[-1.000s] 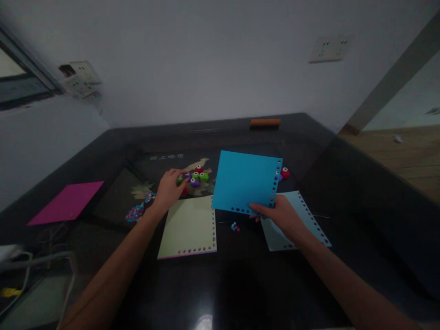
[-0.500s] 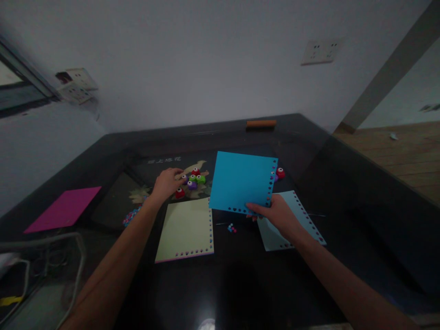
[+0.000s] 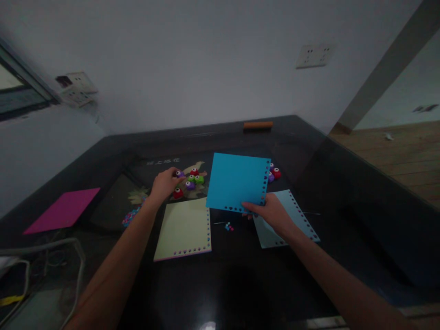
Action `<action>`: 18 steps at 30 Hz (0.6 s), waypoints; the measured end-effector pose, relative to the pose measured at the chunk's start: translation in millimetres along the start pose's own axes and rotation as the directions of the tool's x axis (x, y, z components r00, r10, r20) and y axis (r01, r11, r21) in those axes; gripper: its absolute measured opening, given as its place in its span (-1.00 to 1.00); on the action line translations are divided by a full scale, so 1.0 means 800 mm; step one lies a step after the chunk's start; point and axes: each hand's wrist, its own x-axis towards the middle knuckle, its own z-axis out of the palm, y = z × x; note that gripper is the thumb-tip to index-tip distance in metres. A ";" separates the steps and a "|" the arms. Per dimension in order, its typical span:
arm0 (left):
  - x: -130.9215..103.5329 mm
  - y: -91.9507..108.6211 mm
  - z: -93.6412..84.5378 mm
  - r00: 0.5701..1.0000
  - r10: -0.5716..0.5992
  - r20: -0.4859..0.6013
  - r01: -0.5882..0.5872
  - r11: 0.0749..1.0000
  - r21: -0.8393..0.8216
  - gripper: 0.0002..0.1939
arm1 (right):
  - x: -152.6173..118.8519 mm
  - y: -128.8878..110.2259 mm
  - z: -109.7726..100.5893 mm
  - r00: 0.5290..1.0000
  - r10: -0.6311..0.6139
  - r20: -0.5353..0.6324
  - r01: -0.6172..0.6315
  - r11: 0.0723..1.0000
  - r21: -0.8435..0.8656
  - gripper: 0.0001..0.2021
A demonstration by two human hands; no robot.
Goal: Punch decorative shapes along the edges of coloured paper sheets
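Observation:
My right hand [image 3: 270, 211] pinches the lower right corner of a blue paper sheet [image 3: 237, 181], thumb in front, raised above the dark table. Small shapes such as hearts line the sheet's right and lower edges. At left, the curled fingers of my left hand [image 3: 167, 184] are closed on a small purple craft punch [image 3: 179, 174] with a white eye-like top. Beside it stand a red punch [image 3: 178, 193], another purple punch [image 3: 190, 185], a green punch [image 3: 199, 179] and others. A pale yellow sheet [image 3: 184, 229] lies in front, and a light blue sheet [image 3: 288, 217] lies partly under my right hand.
Several purple and red punches [image 3: 276, 173] stand behind the blue sheet. Tiny coloured bits [image 3: 228, 226] lie between the sheets, with a bigger heap [image 3: 129, 216] by my left forearm. A magenta sheet [image 3: 63, 210] lies far left. An orange-brown roll [image 3: 257, 125] rests near the wall.
My left fingers have closed on the purple punch, which has shifted slightly up and left, away from the group. The blue sheet stays in my right hand; the whole view has shifted a little.

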 end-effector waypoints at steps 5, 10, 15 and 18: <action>-0.041 0.040 -0.027 0.970 0.036 -0.239 -0.101 0.958 -0.267 -0.67 | -0.001 0.000 0.001 1.000 -0.016 -0.004 0.015 1.000 -0.006 -0.79; -0.102 0.090 -0.022 0.990 -0.135 -0.031 0.052 0.573 -0.818 -0.60 | -0.004 -0.004 0.004 0.999 -0.030 -0.013 0.030 1.000 -0.002 -0.80; -0.151 0.120 0.001 0.970 -0.133 0.202 0.232 0.269 -0.935 -0.59 | -0.003 -0.001 0.006 0.997 -0.048 -0.056 0.051 0.997 0.054 -0.81; -0.167 0.128 0.009 0.953 -0.107 0.283 0.299 0.203 -0.932 -0.55 | -0.004 0.000 0.007 0.993 -0.060 -0.106 0.073 0.990 0.121 -0.79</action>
